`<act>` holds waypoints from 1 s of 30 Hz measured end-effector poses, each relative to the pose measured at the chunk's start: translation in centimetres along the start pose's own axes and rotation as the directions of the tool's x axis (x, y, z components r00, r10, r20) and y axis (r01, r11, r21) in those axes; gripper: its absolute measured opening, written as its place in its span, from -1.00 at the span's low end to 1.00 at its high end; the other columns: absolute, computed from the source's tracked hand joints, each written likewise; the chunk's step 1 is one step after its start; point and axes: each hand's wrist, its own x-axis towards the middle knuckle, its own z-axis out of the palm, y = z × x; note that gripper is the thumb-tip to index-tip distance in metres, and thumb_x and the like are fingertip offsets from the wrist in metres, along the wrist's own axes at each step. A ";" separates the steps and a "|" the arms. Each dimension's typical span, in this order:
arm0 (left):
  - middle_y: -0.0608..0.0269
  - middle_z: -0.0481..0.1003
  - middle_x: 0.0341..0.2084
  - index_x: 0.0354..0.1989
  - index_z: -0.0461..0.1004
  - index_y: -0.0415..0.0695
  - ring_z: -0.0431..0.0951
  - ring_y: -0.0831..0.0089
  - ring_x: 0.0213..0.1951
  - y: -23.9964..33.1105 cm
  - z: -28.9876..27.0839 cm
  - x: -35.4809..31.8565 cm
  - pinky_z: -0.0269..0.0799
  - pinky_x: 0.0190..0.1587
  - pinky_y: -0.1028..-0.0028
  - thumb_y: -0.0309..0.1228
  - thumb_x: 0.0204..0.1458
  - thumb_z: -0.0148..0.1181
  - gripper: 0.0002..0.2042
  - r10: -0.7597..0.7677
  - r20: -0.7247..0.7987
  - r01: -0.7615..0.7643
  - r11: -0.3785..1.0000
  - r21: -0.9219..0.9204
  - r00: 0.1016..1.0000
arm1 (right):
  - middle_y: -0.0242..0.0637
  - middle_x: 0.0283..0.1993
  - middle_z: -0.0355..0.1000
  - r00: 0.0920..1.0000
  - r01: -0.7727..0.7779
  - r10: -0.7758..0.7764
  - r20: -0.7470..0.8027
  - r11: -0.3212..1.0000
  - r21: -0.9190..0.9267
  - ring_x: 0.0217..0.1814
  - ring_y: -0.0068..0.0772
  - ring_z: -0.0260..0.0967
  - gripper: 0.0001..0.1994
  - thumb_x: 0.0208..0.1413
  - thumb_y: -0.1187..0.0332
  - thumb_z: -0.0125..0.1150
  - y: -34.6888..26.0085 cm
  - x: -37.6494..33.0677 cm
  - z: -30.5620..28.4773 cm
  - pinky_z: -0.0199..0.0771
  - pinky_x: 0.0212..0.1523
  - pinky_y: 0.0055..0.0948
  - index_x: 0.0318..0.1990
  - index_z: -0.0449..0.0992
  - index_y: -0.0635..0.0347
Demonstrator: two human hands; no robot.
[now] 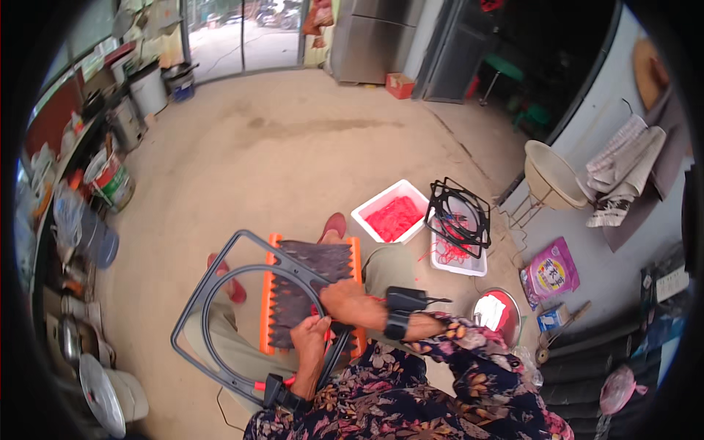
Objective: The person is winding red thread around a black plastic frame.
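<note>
A black plastic frame [192,308] with a large round ring inside a squarish outline lies tilted across my lap. Beneath its right part is an orange-edged board [356,271] with a dark, tooth-edged surface. My right hand [345,301] is closed at the frame's right side, its fingertips mostly out of sight. Just below it, my left hand [312,334] is closed, thumb and fingers pinched around a small red piece at the ring's edge. Another red piece [265,384] is on the frame's lower bar, near my left wrist.
To the right stand a white box [361,213] of red pieces and a white tray [477,265] under stacked black frames [458,213]. Beyond are a basin [515,315], a purple bag [550,271] and a basin on a stand [554,172]. Pots and buckets [110,180] line the left side.
</note>
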 end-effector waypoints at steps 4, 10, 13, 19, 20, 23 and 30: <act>0.29 0.47 -0.69 -0.46 0.52 -0.33 0.40 0.62 -0.69 -1.2 -1.0 2.5 0.24 -0.63 0.62 -0.51 0.00 0.20 -0.89 0.031 -0.048 -0.031 1.000 -0.001 0.998 | -0.04 -0.29 0.50 0.999 -0.018 0.020 -0.028 0.996 0.084 -0.22 0.08 0.50 -0.51 -0.13 0.41 0.21 -0.1 3.2 3.8 0.50 -0.22 -0.13 0.02 0.33 0.37; 0.28 0.46 -0.73 -0.56 0.49 -0.26 0.37 0.60 -0.74 -1.7 -1.7 2.5 0.21 -0.68 0.58 -0.45 -0.02 0.25 -0.83 0.017 -0.119 -0.015 1.000 0.016 0.993 | -0.06 -0.32 0.42 0.974 -0.217 0.076 0.214 0.598 0.771 -0.23 -0.20 0.43 -0.57 -0.06 0.55 -0.07 -0.9 4.8 3.6 0.42 -0.16 -0.36 0.06 0.29 0.38; 0.30 0.42 -0.78 -0.57 0.47 -0.26 0.34 0.62 -0.77 -1.1 -0.6 2.4 0.18 -0.72 0.57 -0.46 -0.02 0.24 -0.84 0.027 -0.114 -0.018 0.997 0.081 0.993 | -0.30 -0.30 0.37 0.963 -0.256 -0.074 0.259 0.043 0.966 -0.26 -0.47 0.33 -0.61 -0.08 0.56 -0.05 0.6 5.4 5.8 0.40 -0.24 -0.50 0.00 0.33 0.30; 0.28 0.43 -0.78 -0.58 0.49 -0.28 0.36 0.62 -0.74 -1.6 -0.8 3.2 0.21 -0.69 0.53 -0.45 -0.04 0.27 -0.83 0.047 -0.147 -0.033 0.995 0.095 0.988 | -0.17 -0.23 0.41 0.971 0.130 0.012 -0.240 0.815 0.565 -0.18 -0.23 0.38 -0.66 -0.04 0.45 0.05 0.0 2.1 3.1 0.40 -0.20 -0.33 -0.04 0.41 0.24; 0.28 0.43 -0.78 -0.58 0.49 -0.28 0.36 0.62 -0.74 -2.2 -0.9 3.2 0.21 -0.69 0.53 -0.45 -0.04 0.27 -0.83 0.044 -0.175 -0.028 0.995 0.094 0.984 | -0.15 -0.23 0.41 0.951 0.173 -0.044 -0.306 0.896 0.409 -0.17 -0.17 0.37 -0.69 -0.03 0.39 0.11 -1.3 1.4 0.6 0.37 -0.18 -0.27 -0.09 0.45 0.22; 0.22 0.47 -0.77 -0.56 0.52 -0.30 0.44 0.52 -0.72 -2.0 0.3 2.5 0.32 -0.62 0.44 -0.55 -0.10 0.15 -0.91 0.098 -0.168 -0.055 0.969 0.242 0.981 | -0.17 -0.23 0.41 0.945 0.166 -0.121 -0.304 0.978 0.127 -0.16 -0.15 0.36 -0.74 -0.06 0.29 0.22 -3.1 2.0 -0.7 0.31 -0.16 -0.23 -0.21 0.53 0.19; 0.23 0.45 -0.82 -0.61 0.51 -0.28 0.43 0.54 -0.74 -5.0 -0.6 2.0 0.33 -0.62 0.45 -0.48 -0.12 0.21 -0.87 0.148 -0.094 -0.119 0.957 0.266 0.984 | -0.22 -0.20 0.43 0.985 0.110 -0.133 -0.108 0.975 -0.193 -0.17 -0.27 0.33 -0.73 -0.12 0.18 0.29 -4.0 4.6 3.3 0.28 -0.14 -0.25 -0.31 0.60 0.17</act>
